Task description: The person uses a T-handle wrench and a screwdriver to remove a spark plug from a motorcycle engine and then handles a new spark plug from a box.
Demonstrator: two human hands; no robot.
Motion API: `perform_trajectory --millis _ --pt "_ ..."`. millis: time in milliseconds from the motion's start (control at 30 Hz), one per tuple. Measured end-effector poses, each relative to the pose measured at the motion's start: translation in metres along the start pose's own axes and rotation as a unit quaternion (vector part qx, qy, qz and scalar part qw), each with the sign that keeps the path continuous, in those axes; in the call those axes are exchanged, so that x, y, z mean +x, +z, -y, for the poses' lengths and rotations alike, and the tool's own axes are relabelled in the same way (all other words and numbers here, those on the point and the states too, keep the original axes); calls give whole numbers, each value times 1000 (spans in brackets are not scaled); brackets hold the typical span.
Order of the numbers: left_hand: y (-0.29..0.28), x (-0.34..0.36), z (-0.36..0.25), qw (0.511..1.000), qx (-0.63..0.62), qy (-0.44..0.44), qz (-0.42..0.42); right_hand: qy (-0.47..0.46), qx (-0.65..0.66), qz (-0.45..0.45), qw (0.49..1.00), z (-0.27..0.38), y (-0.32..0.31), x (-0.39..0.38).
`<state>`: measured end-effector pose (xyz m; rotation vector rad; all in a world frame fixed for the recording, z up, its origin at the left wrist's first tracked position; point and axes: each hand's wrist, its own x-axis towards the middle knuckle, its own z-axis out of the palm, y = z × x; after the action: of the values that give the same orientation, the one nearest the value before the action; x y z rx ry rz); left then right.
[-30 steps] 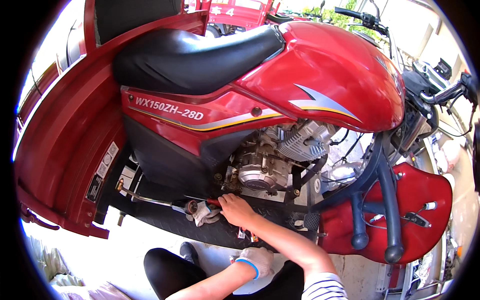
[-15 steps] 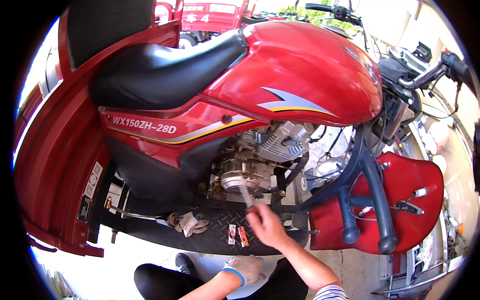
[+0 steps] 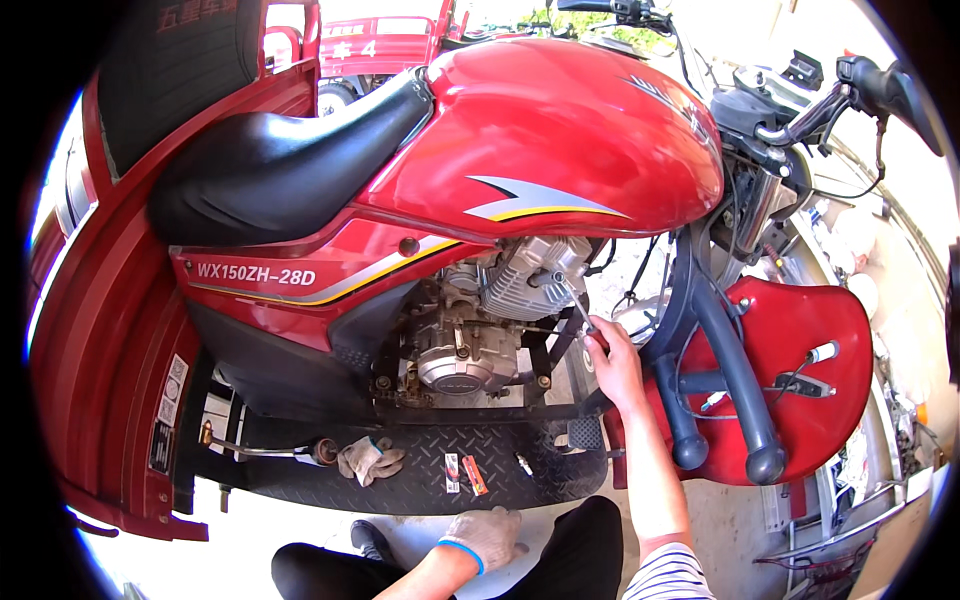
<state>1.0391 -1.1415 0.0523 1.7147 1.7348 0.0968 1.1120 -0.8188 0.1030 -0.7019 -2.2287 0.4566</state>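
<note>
Gripped a metal tool in the bare right hand, closed round its near end, with the tip at the finned engine. Rested the gloved left hand between the knees, loosely curled; could not tell of anything inside. Saw pale lettering along the red side panel, a white label on ribbed red bodywork, and white characters on a vehicle behind. Noticed two small printed packets, a white-and-metal part and gloves on the treaded black footboard, above pale floor.
</note>
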Motion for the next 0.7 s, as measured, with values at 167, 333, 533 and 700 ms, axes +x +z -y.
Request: perform_trajectory --millis 167,333,533,700 --pt "2 -3 -1 1000 -3 1 -7 -14 -103 4 995 5 -14 15" --pt "-8 -8 -7 1000 0 -3 6 -114 -215 -26 970 5 -26 34" --pt "-10 -8 -8 1000 -2 -13 6 -19 -85 37 996 8 -16 15" --pt "-10 -9 -6 1000 -12 5 -21 173 133 -31 975 5 22 -5"
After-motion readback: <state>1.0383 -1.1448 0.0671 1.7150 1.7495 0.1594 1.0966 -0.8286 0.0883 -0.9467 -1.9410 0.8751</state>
